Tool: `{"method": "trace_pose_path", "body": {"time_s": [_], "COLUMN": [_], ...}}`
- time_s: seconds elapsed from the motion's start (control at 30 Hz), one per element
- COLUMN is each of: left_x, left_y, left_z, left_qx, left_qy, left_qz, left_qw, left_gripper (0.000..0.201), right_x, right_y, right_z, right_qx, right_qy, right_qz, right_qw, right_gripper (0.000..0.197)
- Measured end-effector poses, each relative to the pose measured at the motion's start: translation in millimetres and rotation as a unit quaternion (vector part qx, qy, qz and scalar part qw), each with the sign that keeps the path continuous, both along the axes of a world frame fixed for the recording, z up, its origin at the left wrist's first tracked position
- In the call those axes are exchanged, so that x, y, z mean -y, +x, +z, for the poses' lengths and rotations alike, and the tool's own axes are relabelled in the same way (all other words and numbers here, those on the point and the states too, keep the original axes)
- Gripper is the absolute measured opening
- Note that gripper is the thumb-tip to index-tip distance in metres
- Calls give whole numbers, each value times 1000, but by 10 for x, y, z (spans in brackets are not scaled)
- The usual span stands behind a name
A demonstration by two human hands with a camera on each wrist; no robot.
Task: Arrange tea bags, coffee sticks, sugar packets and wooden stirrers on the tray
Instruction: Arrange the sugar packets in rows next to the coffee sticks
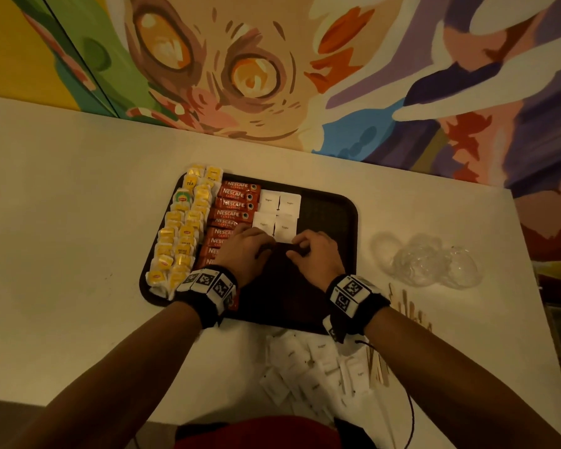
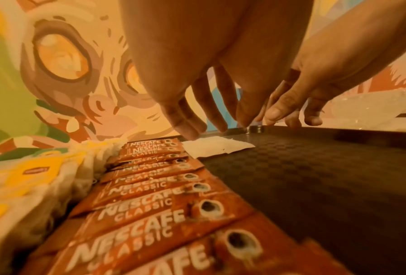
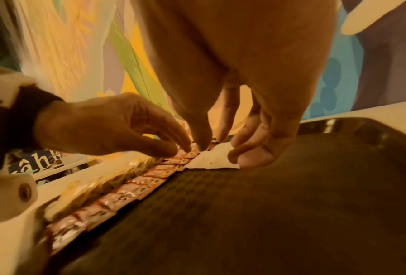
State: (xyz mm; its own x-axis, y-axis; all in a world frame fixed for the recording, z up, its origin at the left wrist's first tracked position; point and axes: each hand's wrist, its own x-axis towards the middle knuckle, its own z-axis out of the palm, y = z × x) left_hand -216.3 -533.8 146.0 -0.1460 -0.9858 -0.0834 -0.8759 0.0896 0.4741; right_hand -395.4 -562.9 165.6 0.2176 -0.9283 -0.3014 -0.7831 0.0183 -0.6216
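A dark tray [image 1: 331, 222] holds two columns of yellow tea bags [image 1: 182, 228] at its left, beside them a column of red coffee sticks [image 1: 234, 205], then white sugar packets [image 1: 280, 202] in a two-by-two block. Both hands meet at the nearest packet [image 1: 285, 231]. My left hand [image 1: 250, 247] lays its straight fingertips [image 2: 190, 132] on the packet [image 2: 220, 147] where it borders the sticks [image 2: 150, 186]. My right hand [image 1: 318, 254] touches the same packet [image 3: 211, 160] with thumb and fingertips [image 3: 223, 137]. The packet lies flat on the tray [image 3: 267, 204].
A loose heap of sugar packets [image 1: 314, 367] lies on the white table in front of the tray. Wooden stirrers [image 1: 408, 309] lie to the right of the tray, more [image 1: 376, 367] by the heap. Crumpled clear plastic [image 1: 428, 260] sits further right. The painted wall stands close behind.
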Motion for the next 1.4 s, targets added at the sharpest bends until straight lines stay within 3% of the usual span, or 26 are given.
{"method": "trace_pose_path", "body": {"time_s": [0.2,0.43,0.6,0.83,1.0,1.13,1.23,1.4], "left_x": [-579,-1217,-1511,-1593,-1572,-1538,-1529,-1545], "left_y": [-88,-301,-540,-743,-795,-783,-799,-732], "left_z": [117,102,-11,-140,-126,-218,-122,-13], "left_qx": [-40,-66,-40,-4,-12,-23,-63,-160], "left_qy": [13,143,193,205,197,192,192,201], "left_qz": [-14,-13,39,112,119,125,153,194], "left_qw": [999,987,980,972,973,973,967,947], "left_gripper": [21,19,36,57,48,34,25,13], "right_x": [-514,-1130,-1425,-1683,-1702,-1689,-1654,-1572], "right_y": [-347,-660,-735,-687,-676,-666,-626,-565], "right_z": [105,66,-16,-141,-185,-202,-185,-163], "right_qx": [23,-18,-65,-128,-138,-110,-77,7], "right_qy": [30,109,129,65,63,63,62,78], "right_qz": [47,114,148,178,175,166,138,95], "right_qw": [998,987,978,973,973,978,985,992], "right_gripper": [15,19,33,44,43,29,15,16]}}
